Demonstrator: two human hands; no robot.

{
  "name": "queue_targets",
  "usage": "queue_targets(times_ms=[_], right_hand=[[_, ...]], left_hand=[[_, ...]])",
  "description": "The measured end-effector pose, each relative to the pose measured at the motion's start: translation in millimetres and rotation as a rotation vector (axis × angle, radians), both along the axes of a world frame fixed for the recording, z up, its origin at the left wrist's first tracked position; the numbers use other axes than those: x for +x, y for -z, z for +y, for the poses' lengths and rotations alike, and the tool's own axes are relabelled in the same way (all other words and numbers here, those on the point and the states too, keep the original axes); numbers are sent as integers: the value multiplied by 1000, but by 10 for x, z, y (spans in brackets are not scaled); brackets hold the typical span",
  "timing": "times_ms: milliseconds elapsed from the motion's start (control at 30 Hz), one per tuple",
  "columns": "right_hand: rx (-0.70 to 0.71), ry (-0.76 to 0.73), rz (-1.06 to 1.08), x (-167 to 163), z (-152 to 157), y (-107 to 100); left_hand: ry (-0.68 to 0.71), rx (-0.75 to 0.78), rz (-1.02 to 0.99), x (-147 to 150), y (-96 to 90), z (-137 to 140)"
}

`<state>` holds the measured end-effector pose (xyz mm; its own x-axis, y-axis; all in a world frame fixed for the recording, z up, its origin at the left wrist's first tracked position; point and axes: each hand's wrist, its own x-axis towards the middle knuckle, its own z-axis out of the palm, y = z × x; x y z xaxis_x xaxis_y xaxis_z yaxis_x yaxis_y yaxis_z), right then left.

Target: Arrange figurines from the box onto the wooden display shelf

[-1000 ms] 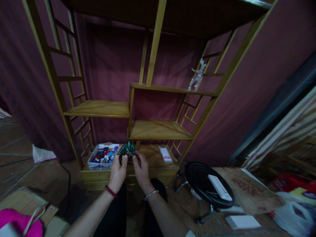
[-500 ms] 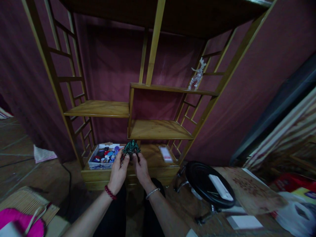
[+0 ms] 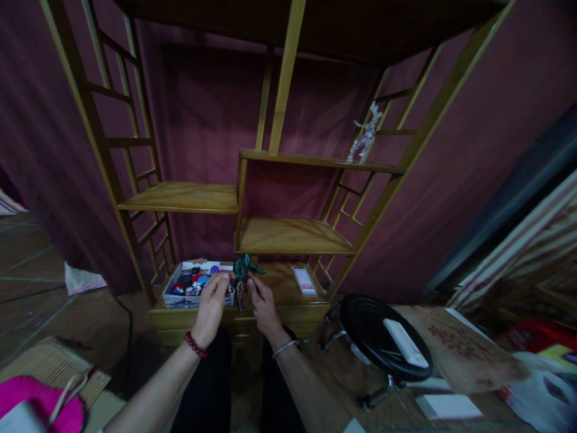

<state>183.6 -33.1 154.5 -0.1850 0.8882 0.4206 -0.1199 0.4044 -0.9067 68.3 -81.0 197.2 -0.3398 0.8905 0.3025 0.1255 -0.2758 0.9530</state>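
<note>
Head cam has a small green-and-dark figurine (image 3: pixel 242 266) at lower center of the frame, basically upright between both hands. Left hand (image 3: pixel 213 304) pinches its left edge, right hand (image 3: pixel 265 305) has thumb and fingers pinching the other side. Just left of it sits an open box (image 3: pixel 177 300) full of colorful little bits, on the wooden cabinet's bottom shelf (image 3: pixel 274 288). Clear deer ornament (image 3: pixel 364 135) stands upper right.
</note>
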Motion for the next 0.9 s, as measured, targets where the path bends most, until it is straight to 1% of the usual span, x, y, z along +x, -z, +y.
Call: queue_targets(times_ms=[100,200,367,467,667,767,900], right_hand=[[9,-10,-4,27,17,4],[29,-10,-22,54,30,7],[43,-12,-85,116,12,-26],[50,-1,-126,143,-2,-58],[20,18,-138,137,27,-21],[15,48,-135,119,38,8],[56,33,-141,95,24,-9]], left_hand=[[-2,0,17,8,-40,8],[3,-32,31,17,-82,21],[77,-112,9,21,-216,43],[96,-145,-9,20,-280,45],[47,-156,-38,-10,-257,60],[69,-131,-24,-28,-240,79],[89,-131,-23,-30,-263,100]])
